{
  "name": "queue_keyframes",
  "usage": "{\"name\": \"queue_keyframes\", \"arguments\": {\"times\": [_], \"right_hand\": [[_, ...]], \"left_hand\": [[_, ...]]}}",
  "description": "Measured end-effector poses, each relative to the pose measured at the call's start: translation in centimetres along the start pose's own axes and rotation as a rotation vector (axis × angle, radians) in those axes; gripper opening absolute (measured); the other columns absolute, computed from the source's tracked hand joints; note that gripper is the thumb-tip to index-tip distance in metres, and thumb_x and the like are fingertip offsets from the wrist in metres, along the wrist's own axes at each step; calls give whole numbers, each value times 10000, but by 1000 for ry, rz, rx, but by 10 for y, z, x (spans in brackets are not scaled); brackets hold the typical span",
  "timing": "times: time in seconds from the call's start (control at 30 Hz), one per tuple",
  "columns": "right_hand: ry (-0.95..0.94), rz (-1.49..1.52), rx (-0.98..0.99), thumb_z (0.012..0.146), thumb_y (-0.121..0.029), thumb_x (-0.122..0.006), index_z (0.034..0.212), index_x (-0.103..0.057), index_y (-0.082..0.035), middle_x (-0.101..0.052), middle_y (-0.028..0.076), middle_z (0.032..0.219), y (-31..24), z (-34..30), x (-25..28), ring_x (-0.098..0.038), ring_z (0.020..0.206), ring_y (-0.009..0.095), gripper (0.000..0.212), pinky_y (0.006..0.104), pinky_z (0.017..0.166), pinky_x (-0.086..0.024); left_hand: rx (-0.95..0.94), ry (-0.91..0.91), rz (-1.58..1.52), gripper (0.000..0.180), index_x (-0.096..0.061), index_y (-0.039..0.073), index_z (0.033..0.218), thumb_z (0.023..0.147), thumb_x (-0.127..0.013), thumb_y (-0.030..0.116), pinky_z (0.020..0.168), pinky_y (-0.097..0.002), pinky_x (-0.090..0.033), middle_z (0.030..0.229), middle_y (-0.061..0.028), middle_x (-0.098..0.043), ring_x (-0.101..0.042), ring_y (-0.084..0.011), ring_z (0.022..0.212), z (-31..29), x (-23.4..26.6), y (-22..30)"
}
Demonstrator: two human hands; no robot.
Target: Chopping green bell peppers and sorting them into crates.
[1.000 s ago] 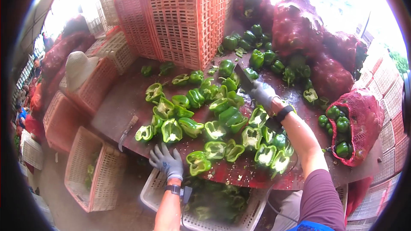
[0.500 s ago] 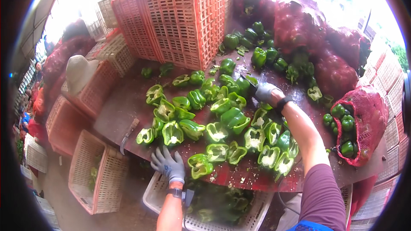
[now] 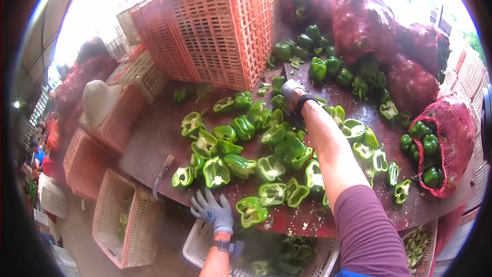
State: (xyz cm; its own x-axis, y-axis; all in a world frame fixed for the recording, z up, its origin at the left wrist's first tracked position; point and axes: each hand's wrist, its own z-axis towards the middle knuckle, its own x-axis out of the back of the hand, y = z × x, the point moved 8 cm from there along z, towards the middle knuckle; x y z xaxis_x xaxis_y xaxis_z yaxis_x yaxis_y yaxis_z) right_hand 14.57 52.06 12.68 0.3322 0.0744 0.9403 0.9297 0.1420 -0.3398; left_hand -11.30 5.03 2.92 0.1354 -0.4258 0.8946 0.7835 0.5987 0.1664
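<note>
My left hand (image 3: 214,212), in a grey glove, lies with fingers spread at the table's front edge, just below halved green peppers (image 3: 216,172). It holds nothing. My right hand (image 3: 293,92), gloved too, reaches to the middle of the table. Its fingers are curled beside a whole green pepper (image 3: 277,84); what they grip is hidden, though a dark shape shows below the wrist. Cut pepper halves (image 3: 271,168) with pale seed cores lie between my hands, and more halves (image 3: 363,151) lie right of my right forearm, which covers part of the pile.
A knife (image 3: 163,175) with a wooden handle lies at the table's left edge. Red crates (image 3: 215,36) stand stacked at the back. Mesh sacks (image 3: 451,143) of peppers line the right side. Below the edge is a white crate (image 3: 192,243) with peppers; another crate (image 3: 141,225) stands left.
My right hand has moved left and farther away across the table. Pepper halves now show right of that forearm. The whole view has shifted slightly; my left hand stays spread at the edge.
</note>
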Motion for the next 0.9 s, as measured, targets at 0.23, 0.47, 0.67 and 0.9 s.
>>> {"name": "queue_keyframes", "arguments": {"times": [0.23, 0.47, 0.67, 0.9], "right_hand": [[-198, -540, 765, 824, -221, -762, 1025, -799, -115, -779, 56, 949, -13, -48, -45, -720, 809, 259, 230, 379, 765, -599], [-184, -531, 762, 871, -131, -679, 1108, -774, -112, -739, 90, 1052, 41, -26, -107, -720, 996, 250, 256, 376, 861, -584], [-319, -137, 420, 906, -207, -645, 1222, -728, -36, -776, 153, 1089, 2, -75, -57, -746, 899, 277, 369, 415, 802, -599], [241, 379, 24, 929, -270, -605, 1305, -649, -51, -750, 230, 1148, 86, -43, 139, -728, 1057, 401, 438, 493, 935, -552]], "left_hand": [[29, -48, 27, 625, -608, 92, 1439, 905, -676, 411, 1179, -651, -276, 1542, -184, -504, -394, -434, 1463, -2, -5, -8], [13, -91, 26, 648, -584, 90, 1468, 921, -657, 431, 1190, -654, -268, 1560, -190, -490, -379, -445, 1478, 5, -11, 7], [41, -31, 135, 615, -620, 118, 1436, 914, -664, 439, 1162, -659, -300, 1554, -166, -507, -409, -425, 1458, 1, -10, -30], [11, -109, 136, 613, -585, 62, 1448, 944, -642, 407, 1179, -635, -298, 1569, -192, -483, -393, -435, 1468, 0, -10, -12]]}}
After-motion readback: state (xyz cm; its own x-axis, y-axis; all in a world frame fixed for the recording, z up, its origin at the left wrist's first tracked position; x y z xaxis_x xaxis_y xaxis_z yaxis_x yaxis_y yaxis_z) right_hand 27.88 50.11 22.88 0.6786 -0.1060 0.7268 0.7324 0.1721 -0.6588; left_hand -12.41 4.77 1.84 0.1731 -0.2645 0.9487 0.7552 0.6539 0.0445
